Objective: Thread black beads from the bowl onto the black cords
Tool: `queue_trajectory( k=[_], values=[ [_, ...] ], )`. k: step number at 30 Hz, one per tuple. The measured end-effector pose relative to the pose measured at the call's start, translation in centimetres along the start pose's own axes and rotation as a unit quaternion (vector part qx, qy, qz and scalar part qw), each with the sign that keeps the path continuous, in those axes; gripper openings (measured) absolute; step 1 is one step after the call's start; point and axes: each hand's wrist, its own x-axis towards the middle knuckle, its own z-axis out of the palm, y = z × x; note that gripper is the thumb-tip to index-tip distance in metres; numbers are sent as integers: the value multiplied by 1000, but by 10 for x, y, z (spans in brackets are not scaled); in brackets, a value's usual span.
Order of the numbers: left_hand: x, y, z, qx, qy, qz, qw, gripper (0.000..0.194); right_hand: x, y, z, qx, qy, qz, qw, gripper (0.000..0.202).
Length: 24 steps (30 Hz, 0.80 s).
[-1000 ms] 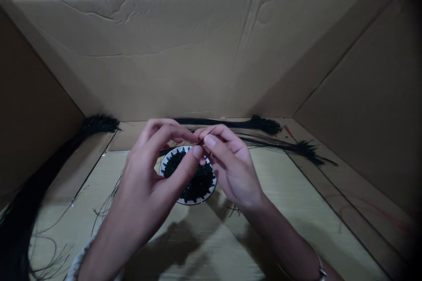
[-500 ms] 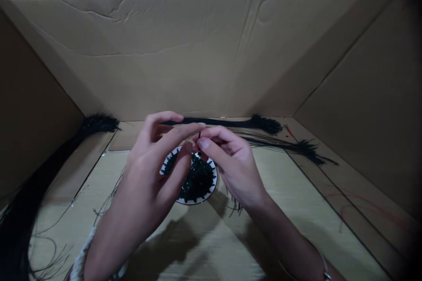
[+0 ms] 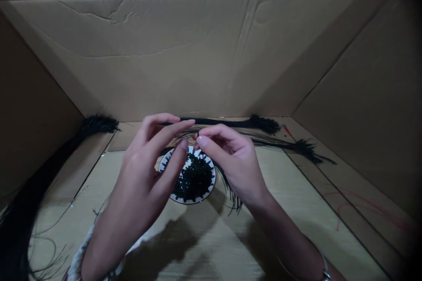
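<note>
Cardboard walls (image 3: 158,79) box us in; our right hand (image 3: 239,167) pinches a dark thread (image 3: 198,133) near the far rim of a dish (image 3: 164,164) of black bits (image 3: 195,178), our left hand (image 3: 141,167) spread; a slack pinch could drop it

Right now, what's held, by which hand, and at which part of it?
Right hand pinches a thin dark strand between thumb and forefinger, apparently near one end; a short tip pokes up. Left hand: thumb and forefinger apart, nothing visibly held.
</note>
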Motion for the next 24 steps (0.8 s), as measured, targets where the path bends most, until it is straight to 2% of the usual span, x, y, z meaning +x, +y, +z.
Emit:
queue_trajectory(
  k=[3, 8, 14, 24],
  values=[
    [1, 0, 0, -7, 14, -10, 1000, 16, -1, -2, 1, -64, -6, -33, 997, 6],
    [1, 1, 1, 17, 35, 12, 999, 10, -2, -3, 2, -130, -13, -83, 988, 9],
    [0, 5, 1, 57, 54, 24, 997, 17, -4, -2, 1, -138, -14, -85, 987, 7],
    [-3, 6, 3, 36, 26, 40, 998, 23, -3, -2, 1, -138, 0, -79, 987, 5]
  ],
)
